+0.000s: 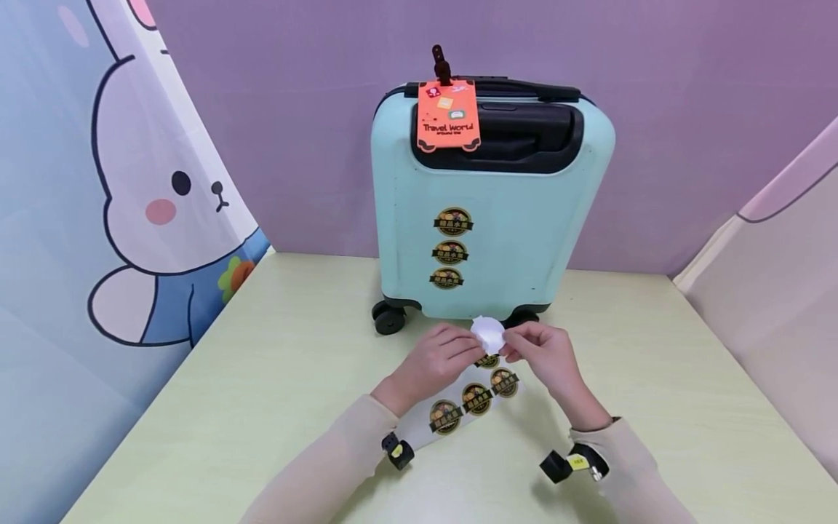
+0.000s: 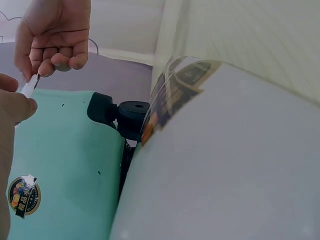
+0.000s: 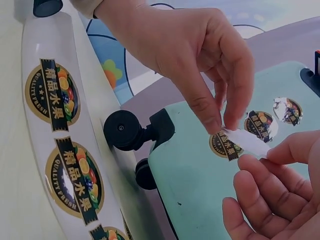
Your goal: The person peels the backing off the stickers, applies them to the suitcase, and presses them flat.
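A single peeled sticker [image 1: 488, 333], its white back facing up, is held between both hands in front of the suitcase. My left hand [image 1: 441, 358] pinches its left edge and my right hand [image 1: 546, 355] pinches its right edge with thumb and fingers. Below the hands lies a white sticker sheet [image 1: 422, 421] with several round black-and-gold fruit stickers [image 3: 75, 180]; its far part is hidden behind the left hand. The mint-green suitcase [image 1: 511, 240] stands upright at the back, bearing three such stickers [image 1: 449, 252] in a vertical row on its front.
An orange luggage tag [image 1: 449, 116] hangs from the suitcase's black top handle [image 1: 524, 89]. Black wheels [image 1: 389, 318] rest on the pale table [image 1: 294, 378]. A purple curtain [image 1: 294, 131] hangs behind, and a rabbit-printed cloth [image 1: 140, 182] is at the left.
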{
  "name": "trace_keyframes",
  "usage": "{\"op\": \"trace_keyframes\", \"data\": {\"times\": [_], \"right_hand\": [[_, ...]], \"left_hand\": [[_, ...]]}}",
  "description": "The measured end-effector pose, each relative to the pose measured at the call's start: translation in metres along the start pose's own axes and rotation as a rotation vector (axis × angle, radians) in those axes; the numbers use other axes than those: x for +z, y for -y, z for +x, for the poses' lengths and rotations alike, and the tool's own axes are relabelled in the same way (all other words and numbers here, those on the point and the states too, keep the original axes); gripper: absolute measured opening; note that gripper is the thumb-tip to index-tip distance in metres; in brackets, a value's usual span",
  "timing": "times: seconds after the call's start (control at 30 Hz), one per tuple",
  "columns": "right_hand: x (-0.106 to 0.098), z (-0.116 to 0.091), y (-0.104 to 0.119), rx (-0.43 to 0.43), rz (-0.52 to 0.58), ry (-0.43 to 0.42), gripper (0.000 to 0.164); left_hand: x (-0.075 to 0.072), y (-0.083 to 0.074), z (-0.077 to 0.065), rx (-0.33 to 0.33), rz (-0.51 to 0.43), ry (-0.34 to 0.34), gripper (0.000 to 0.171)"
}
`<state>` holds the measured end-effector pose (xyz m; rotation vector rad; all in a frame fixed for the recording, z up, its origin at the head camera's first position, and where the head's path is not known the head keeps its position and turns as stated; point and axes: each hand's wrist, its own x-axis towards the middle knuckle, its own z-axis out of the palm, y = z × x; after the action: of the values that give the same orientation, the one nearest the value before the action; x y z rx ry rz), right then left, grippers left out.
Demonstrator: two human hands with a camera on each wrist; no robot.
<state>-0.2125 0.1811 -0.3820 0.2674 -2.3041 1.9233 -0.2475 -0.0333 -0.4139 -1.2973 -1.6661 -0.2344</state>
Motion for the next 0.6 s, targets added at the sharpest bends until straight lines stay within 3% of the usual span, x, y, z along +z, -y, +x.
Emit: {"op": "trace_keyframes", "data": {"times": [0.23, 0.37, 0.5, 0.6], "right_hand": [[0.0018, -0.0013, -0.0015, -0.037, 0.001, 0.026, 0.017], [0.0018, -0.0013, -0.0028, -0.069, -0.021, 0.027, 0.019], [-0.0001, -0.0007, -0.0037, -0.096, -0.022, 0.032, 0.021], [-0.0018, -0.0003, -0.0041, -0.108, -0.012, 0.023, 0.022]], "left_hand": [[-0.0033, 0.0012, 0.0009, 0.012, -0.016, -0.025, 0.011], [-0.0060, 0.0028, 0.0017, -0.047, -0.093, -0.045, 0.012], [-0.0083, 0.0024, 0.0033, -0.193, -0.193, -0.059, 0.010], [-0.0102, -0.0001, 0.0056, -0.382, -0.340, -0.080, 0.009]]}}
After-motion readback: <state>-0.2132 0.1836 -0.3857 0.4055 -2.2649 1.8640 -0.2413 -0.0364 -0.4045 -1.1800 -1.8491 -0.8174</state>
